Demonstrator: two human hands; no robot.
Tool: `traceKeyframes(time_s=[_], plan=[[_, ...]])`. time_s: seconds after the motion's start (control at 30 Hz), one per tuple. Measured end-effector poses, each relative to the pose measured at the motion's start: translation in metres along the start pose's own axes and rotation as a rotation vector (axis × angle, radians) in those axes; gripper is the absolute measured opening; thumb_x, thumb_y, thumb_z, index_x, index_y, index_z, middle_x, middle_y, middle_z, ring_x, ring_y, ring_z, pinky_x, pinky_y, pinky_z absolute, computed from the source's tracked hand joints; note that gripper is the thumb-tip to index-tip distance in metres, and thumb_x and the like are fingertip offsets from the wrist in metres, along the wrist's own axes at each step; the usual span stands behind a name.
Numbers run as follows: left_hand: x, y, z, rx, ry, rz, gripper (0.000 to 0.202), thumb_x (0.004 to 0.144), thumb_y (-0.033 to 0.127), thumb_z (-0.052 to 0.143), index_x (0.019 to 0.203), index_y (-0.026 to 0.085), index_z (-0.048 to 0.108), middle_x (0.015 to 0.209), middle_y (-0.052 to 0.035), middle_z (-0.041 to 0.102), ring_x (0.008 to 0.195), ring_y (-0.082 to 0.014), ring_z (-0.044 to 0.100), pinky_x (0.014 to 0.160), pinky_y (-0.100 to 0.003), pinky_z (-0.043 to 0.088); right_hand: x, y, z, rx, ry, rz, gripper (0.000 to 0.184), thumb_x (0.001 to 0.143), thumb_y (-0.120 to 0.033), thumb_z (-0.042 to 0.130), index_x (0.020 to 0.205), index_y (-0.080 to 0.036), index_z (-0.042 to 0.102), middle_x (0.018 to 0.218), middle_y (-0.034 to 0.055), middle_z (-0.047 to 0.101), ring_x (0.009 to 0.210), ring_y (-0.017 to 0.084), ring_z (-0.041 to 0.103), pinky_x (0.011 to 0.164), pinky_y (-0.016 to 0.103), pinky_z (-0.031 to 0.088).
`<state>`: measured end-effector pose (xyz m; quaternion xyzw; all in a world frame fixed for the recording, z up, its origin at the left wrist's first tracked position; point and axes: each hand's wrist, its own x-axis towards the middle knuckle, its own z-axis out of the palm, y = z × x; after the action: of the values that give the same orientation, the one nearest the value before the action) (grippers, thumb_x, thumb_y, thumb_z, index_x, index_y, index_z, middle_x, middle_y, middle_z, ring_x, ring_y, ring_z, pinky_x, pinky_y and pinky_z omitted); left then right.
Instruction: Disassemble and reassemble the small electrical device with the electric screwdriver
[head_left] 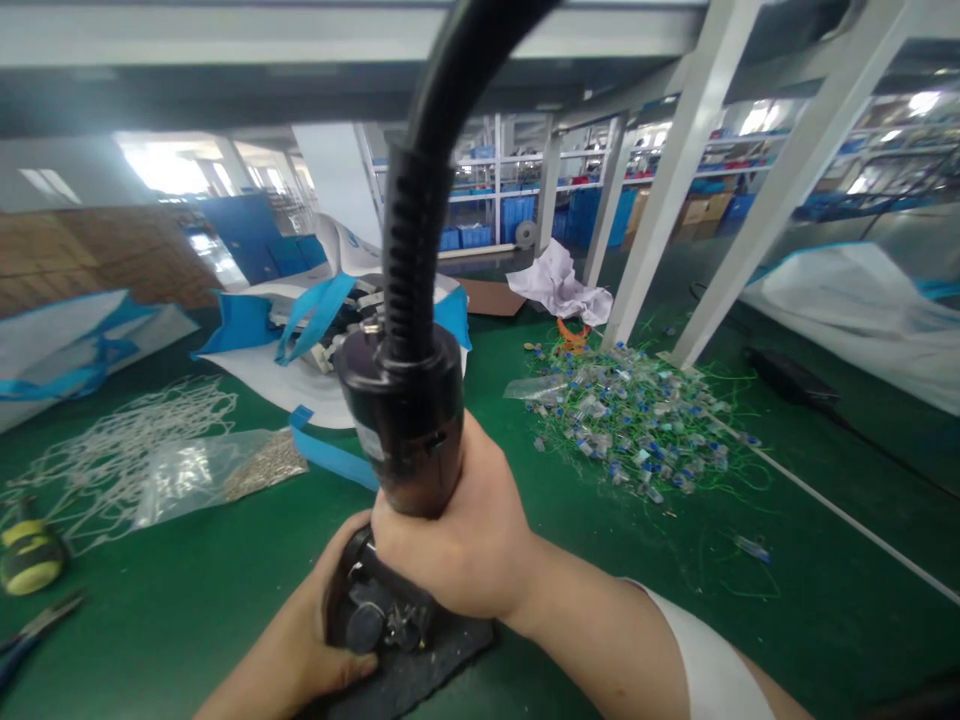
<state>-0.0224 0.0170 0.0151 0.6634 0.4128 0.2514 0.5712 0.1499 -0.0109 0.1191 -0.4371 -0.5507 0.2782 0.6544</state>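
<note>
My right hand (457, 540) is closed around the black handle of a large plug-like connector (401, 410), held upright, with a thick black ribbed cable (420, 190) rising from its top and bending out of view. Below it, my left hand (300, 640) grips the lower black part of the connector (375, 610), where round pins or fittings show. That lower end rests on a dark grey foam pad (435, 660) on the green surface (187, 600).
A pile of small blue-and-clear parts with green wires (637, 420) lies to the right. At left sit a white net (112, 440), a clear bag of small metal parts (225, 470), a yellow-black tool (30, 555) and pliers (34, 630). White-blue bags (300, 330) lie behind; white frame legs (675, 180) stand right.
</note>
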Motion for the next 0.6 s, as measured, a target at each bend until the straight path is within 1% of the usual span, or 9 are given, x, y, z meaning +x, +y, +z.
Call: traceKeyframes(time_s=[0.1, 0.2, 0.3, 0.4, 0.5, 0.6], plan=[[0.0, 0.004, -0.002, 0.023, -0.023, 0.03, 0.1, 0.046, 0.047, 0.073, 0.128, 0.022, 0.021, 0.128, -0.0098, 0.038, 0.119, -0.0318, 0.032, 0.102, -0.045, 0.022, 0.001, 0.001, 0.001, -0.048, 0.018, 0.002, 0.024, 0.053, -0.013, 0.054, 0.071, -0.02, 0.042, 0.06, -0.0063, 0.042, 0.051, 0.009, 0.038, 0.044, 0.02, 0.035], [-0.001, 0.007, -0.006, 0.071, -0.071, 0.036, 0.095, 0.051, 0.035, 0.072, 0.129, 0.023, 0.02, 0.13, -0.0083, 0.035, 0.12, -0.03, 0.031, 0.102, -0.044, 0.022, 0.0, 0.0, 0.003, -0.074, 0.018, -0.001, 0.023, 0.052, -0.013, 0.054, 0.071, -0.02, 0.043, 0.061, -0.0055, 0.044, 0.052, 0.01, 0.041, 0.045, 0.021, 0.037], [-0.002, 0.008, -0.01, 0.106, -0.106, 0.029, 0.093, 0.053, 0.025, 0.07, 0.13, 0.023, 0.017, 0.132, -0.0074, 0.032, 0.121, -0.0283, 0.029, 0.103, -0.042, 0.019, -0.002, -0.004, 0.004, -0.078, 0.004, -0.005, 0.02, 0.051, -0.011, 0.053, 0.066, -0.02, 0.043, 0.057, -0.0058, 0.043, 0.05, 0.009, 0.039, 0.044, 0.021, 0.035], [-0.003, 0.005, -0.01, 0.075, -0.113, 0.048, 0.092, 0.054, 0.021, 0.068, 0.13, 0.023, 0.017, 0.132, -0.0074, 0.032, 0.121, -0.0274, 0.031, 0.103, -0.042, 0.019, -0.002, -0.009, 0.004, -0.078, -0.039, 0.037, 0.016, 0.052, -0.011, 0.052, 0.061, -0.02, 0.042, 0.054, -0.0057, 0.041, 0.047, 0.009, 0.037, 0.043, 0.022, 0.034], [-0.003, 0.003, -0.01, 0.039, -0.086, 0.077, 0.093, 0.053, 0.018, 0.068, 0.13, 0.023, 0.017, 0.131, -0.0081, 0.034, 0.12, -0.028, 0.031, 0.103, -0.043, 0.02, 0.001, -0.014, 0.001, -0.029, -0.05, 0.082, 0.017, 0.052, -0.011, 0.051, 0.064, -0.02, 0.043, 0.055, -0.005, 0.044, 0.049, 0.011, 0.041, 0.047, 0.025, 0.036], [-0.003, 0.004, -0.011, 0.058, -0.101, 0.085, 0.092, 0.053, 0.013, 0.066, 0.13, 0.025, 0.018, 0.132, -0.0065, 0.032, 0.123, -0.0268, 0.028, 0.104, -0.043, 0.015, 0.007, -0.017, -0.001, 0.045, 0.002, 0.135, 0.02, 0.053, -0.013, 0.052, 0.069, -0.02, 0.044, 0.054, -0.0046, 0.046, 0.049, 0.013, 0.043, 0.048, 0.028, 0.038]])
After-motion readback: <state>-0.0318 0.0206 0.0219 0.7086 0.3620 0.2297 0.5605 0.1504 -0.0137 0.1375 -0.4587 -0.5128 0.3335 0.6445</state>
